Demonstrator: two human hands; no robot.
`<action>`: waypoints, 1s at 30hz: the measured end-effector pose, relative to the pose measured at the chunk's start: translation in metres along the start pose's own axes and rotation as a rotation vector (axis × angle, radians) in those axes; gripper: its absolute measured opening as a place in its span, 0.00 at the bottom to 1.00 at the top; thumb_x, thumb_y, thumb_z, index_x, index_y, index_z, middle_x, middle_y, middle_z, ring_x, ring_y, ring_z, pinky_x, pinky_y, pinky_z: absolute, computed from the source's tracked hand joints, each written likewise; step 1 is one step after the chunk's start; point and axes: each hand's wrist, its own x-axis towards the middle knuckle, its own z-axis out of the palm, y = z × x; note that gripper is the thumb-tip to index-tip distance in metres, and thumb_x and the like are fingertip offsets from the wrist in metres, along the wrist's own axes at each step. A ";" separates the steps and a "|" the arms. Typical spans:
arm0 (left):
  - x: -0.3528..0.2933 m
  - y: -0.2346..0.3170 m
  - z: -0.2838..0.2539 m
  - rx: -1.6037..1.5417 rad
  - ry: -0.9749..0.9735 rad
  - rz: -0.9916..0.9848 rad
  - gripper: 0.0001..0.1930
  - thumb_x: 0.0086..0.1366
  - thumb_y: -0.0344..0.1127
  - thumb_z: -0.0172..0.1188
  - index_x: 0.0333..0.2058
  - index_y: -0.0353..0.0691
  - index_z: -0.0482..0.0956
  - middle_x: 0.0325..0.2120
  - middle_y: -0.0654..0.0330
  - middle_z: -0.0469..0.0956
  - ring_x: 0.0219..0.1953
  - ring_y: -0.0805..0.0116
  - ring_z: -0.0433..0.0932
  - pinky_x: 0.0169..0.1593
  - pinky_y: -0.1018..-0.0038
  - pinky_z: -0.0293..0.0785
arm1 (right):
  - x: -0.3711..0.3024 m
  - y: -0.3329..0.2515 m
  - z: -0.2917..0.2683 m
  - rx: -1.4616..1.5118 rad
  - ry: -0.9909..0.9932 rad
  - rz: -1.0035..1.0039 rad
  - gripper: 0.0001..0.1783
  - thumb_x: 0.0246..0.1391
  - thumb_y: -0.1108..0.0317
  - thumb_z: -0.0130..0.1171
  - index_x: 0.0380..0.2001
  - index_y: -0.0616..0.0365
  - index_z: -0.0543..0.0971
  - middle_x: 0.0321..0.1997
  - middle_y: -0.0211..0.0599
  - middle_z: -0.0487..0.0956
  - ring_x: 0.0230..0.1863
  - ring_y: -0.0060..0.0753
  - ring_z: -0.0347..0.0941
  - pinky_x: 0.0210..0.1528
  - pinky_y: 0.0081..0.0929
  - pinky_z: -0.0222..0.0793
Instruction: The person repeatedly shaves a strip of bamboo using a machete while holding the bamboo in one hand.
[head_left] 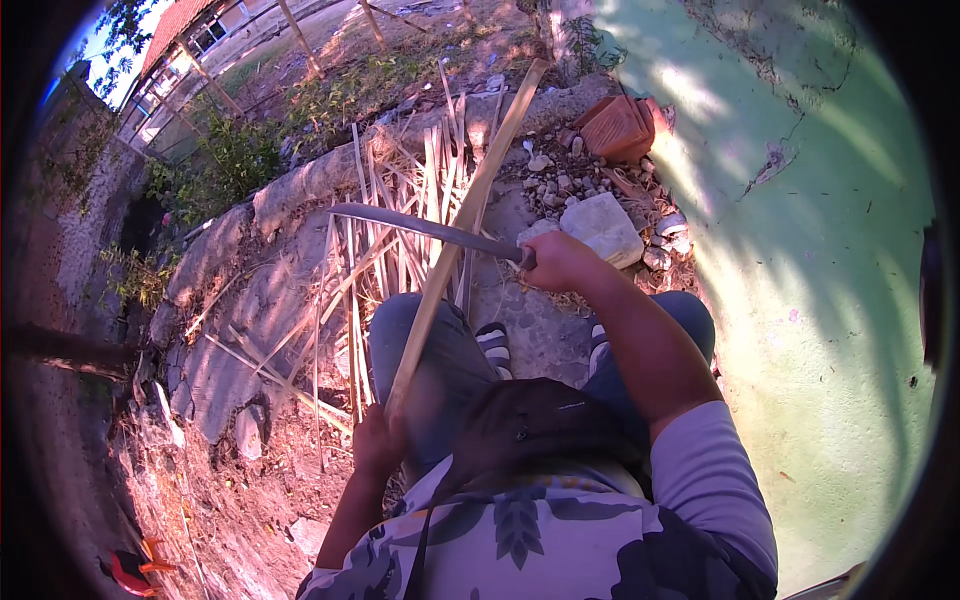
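Note:
My right hand (557,262) is closed round the handle of a long machete (400,220), whose blade points left and crosses a long flat bamboo strip (470,205). Whether the edge touches the strip cannot be made out. Low down by my left thigh, my left hand (378,442) is wrapped round the near end of that strip, which slants up and away to the right. Beyond my knees lies a loose pile of thin split bamboo strips (388,225), several of them fanned out toward the left.
A pale stone block (602,230) lies beyond my right hand among rubble, with an orange hollow brick (615,130) behind it. A green painted surface (830,300) runs along the right. Rough stone edging (300,195) borders the far left, near shrubs. A red object (130,573) sits lower left.

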 end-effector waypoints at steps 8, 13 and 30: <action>-0.001 -0.004 -0.002 -0.024 -0.041 -0.036 0.18 0.67 0.47 0.53 0.32 0.35 0.69 0.17 0.40 0.73 0.23 0.33 0.75 0.25 0.48 0.69 | -0.027 -0.044 -0.010 -0.198 -0.124 -0.144 0.11 0.46 0.63 0.58 0.34 0.47 0.84 0.37 0.40 0.83 0.43 0.44 0.80 0.46 0.41 0.74; 0.000 -0.002 -0.001 -0.013 -0.034 -0.028 0.18 0.67 0.48 0.53 0.32 0.35 0.69 0.18 0.39 0.74 0.24 0.33 0.75 0.27 0.47 0.70 | -0.001 -0.002 -0.006 -0.131 -0.046 -0.089 0.11 0.45 0.63 0.59 0.34 0.48 0.84 0.38 0.40 0.83 0.43 0.45 0.79 0.47 0.41 0.74; -0.001 -0.001 -0.002 -0.029 -0.033 -0.032 0.18 0.66 0.47 0.53 0.31 0.35 0.69 0.19 0.40 0.74 0.25 0.34 0.76 0.28 0.48 0.71 | -0.018 -0.031 -0.008 -0.207 -0.075 -0.208 0.08 0.43 0.63 0.61 0.29 0.46 0.83 0.35 0.36 0.83 0.40 0.44 0.79 0.46 0.40 0.74</action>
